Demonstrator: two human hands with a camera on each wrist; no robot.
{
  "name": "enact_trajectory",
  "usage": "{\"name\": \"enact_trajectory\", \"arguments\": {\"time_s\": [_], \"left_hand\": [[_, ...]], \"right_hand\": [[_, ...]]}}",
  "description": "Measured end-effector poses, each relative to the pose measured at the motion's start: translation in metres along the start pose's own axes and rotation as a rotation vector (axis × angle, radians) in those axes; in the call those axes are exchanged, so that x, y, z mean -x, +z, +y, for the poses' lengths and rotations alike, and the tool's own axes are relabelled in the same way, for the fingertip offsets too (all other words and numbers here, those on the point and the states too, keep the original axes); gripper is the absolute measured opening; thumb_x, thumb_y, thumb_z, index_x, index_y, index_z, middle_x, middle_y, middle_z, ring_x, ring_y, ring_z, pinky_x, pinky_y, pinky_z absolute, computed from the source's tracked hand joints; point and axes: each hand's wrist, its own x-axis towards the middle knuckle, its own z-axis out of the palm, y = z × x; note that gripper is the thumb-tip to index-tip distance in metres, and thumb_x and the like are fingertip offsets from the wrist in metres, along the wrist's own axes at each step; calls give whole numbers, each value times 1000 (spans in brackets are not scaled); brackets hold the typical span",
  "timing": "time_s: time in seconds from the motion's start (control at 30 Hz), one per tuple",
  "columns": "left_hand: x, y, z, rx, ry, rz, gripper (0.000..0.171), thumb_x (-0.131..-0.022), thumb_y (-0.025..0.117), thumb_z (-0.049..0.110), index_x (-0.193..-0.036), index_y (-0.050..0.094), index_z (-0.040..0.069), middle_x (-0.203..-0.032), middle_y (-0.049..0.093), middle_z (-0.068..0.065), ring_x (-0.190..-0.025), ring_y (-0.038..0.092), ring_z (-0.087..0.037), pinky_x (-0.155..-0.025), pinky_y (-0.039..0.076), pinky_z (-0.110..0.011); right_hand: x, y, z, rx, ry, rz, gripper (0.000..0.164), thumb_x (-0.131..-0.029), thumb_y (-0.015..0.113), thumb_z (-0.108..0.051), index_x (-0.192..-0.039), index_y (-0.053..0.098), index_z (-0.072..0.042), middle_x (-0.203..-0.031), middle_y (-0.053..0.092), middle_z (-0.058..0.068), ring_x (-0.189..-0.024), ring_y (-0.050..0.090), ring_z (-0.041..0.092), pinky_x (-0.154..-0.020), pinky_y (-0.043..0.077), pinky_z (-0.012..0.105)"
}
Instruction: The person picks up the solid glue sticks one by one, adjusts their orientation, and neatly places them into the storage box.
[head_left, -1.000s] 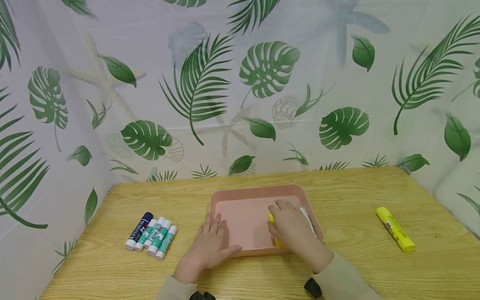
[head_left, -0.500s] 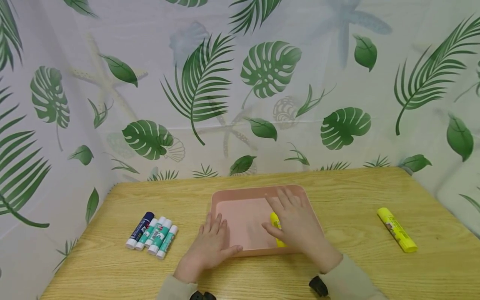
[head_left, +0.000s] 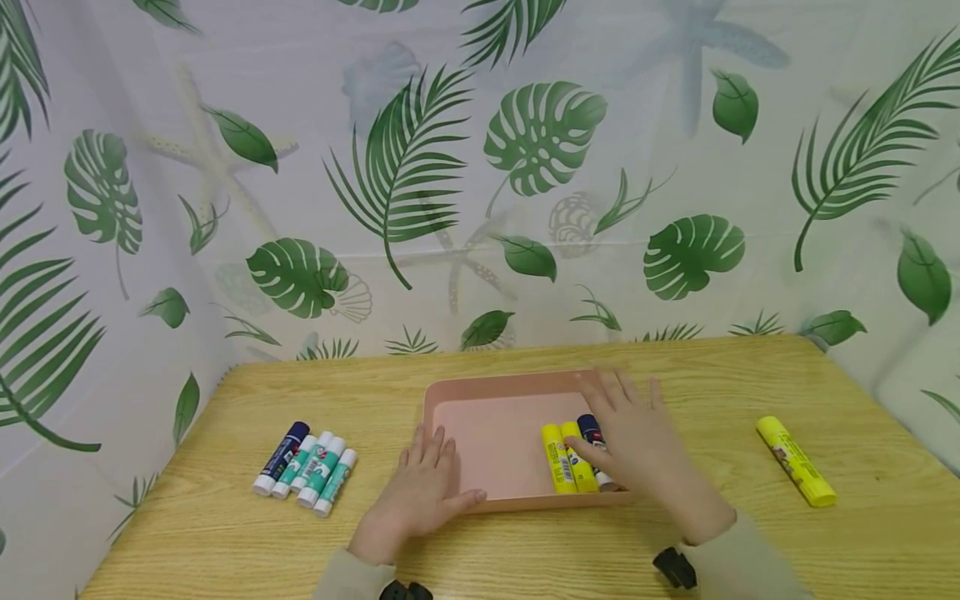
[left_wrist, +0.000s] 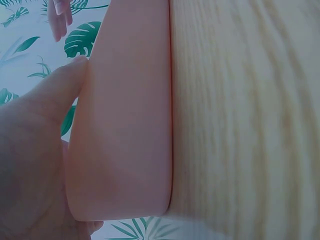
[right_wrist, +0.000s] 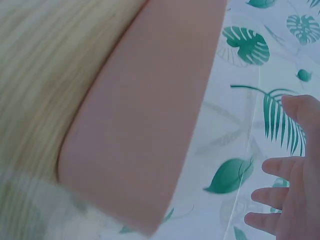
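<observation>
A shallow pink tray (head_left: pixel 480 503) lies on the table. Inside its right half, two yellow glue sticks (head_left: pixel 557 460) sit side by side, with a dark blue glue stick (head_left: pixel 590 430) to their right. My right hand (head_left: pixel 647 442) hovers over the tray's right side, fingers spread and holding nothing; it hides part of the blue stick and the tray's right wall. The right wrist view also shows this hand (right_wrist: pixel 300 185) apart from the tray wall. My left hand (head_left: pixel 416 492) rests on the tray's front left corner, fingers extended, its thumb (left_wrist: pixel 70 75) along the rim.
On the left of the table, a dark blue glue stick (head_left: pixel 282 458) lies beside several green-and-white glue sticks (head_left: pixel 322 472). One large yellow glue stick (head_left: pixel 795 461) lies apart at the right. A leaf-print curtain (head_left: pixel 450 208) hangs behind the table.
My right hand has let go of the sticks in the tray, straightened its fingers, and lifted to the right, uncovering the yellow and blue glue sticks. The left hand stays put.
</observation>
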Motion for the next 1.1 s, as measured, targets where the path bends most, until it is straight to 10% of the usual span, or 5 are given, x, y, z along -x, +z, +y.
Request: {"name": "enact_trajectory", "arguments": {"time_s": [1.1], "left_hand": [[1,0,0,-8,2,8,82,-85,43,56,-134,29,-8,-142,15,-23,-130,-1,-40,-99,14,-55]], "right_hand": [[42,-30,96,-23,240,107,77,-84,51,-50,-125,36,13,-124,31,37,-114,25,52,-89,5,69]]}}
